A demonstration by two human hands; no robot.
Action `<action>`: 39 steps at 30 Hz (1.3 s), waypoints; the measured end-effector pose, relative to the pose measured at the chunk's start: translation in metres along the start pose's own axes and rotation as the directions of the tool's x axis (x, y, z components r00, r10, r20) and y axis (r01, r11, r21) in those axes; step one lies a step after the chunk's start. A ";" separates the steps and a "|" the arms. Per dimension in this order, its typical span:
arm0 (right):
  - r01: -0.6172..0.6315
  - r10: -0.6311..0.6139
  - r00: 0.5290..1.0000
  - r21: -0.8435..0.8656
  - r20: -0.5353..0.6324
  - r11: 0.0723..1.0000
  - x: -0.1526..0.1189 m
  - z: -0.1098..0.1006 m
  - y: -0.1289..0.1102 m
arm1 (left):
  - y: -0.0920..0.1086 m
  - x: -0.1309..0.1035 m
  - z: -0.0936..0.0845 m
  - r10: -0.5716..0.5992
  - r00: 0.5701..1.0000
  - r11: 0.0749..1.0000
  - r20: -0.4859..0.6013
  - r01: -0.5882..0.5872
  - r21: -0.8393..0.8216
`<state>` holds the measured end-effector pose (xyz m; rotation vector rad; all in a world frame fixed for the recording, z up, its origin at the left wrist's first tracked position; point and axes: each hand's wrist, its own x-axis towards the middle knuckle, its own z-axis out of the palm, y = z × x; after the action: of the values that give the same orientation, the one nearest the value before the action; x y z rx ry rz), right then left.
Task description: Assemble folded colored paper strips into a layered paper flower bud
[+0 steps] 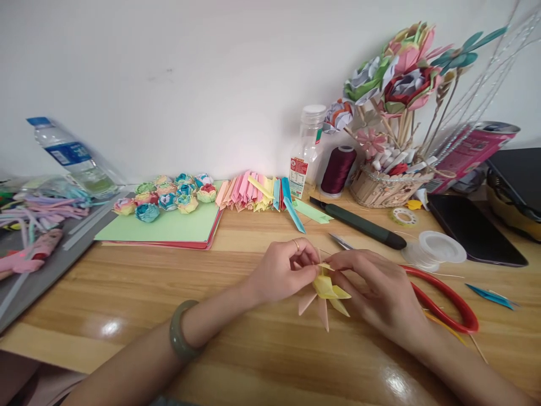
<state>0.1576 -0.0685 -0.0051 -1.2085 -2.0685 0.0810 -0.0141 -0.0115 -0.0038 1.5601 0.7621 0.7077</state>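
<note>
Between my two hands is a partly formed paper flower (325,287), with folded yellow petals on top and pale peach ones pointing down. My left hand (285,268) pinches it from the left between thumb and fingers. From the right, my right hand (376,290) bends its fingertips onto the flower's upper edge, closed on the paper. A thin thread shows near the fingertips. Red-handled scissors (459,318) lie on the table partly under my right hand. Beyond my hands stands a row of folded paper pieces (249,192) in pink, peach, yellow and blue.
Several finished paper flowers (146,212) sit on green paper sheets (169,228). A dark green knife (363,225), a clear thread spool (435,251) and a black phone (477,231) lie to the right. Behind stand a bottle (306,152), purple thread (338,172) and a flower basket (386,186).
</note>
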 end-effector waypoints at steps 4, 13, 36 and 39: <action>0.072 -0.073 0.997 -0.015 -0.020 0.997 0.000 -0.001 0.001 | 0.003 0.004 -0.002 -0.113 0.993 0.961 -0.020 0.104 -0.258; -0.023 0.036 0.995 0.138 -0.094 0.990 0.005 -0.006 0.004 | 0.002 0.007 -0.002 -0.322 0.930 0.741 0.177 0.364 -0.565; -0.321 0.334 0.942 0.351 0.023 0.880 0.012 -0.012 -0.005 | -0.001 0.006 0.007 -0.107 0.987 0.906 -0.122 0.046 -0.422; -0.341 0.359 0.933 0.371 0.022 0.864 0.013 -0.010 -0.004 | -0.003 0.006 0.008 -0.133 0.987 0.900 -0.091 0.082 -0.429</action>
<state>0.1575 -0.0635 0.0111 -1.3130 -1.6691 0.5823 -0.0039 -0.0113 -0.0077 1.0792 0.7183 0.8272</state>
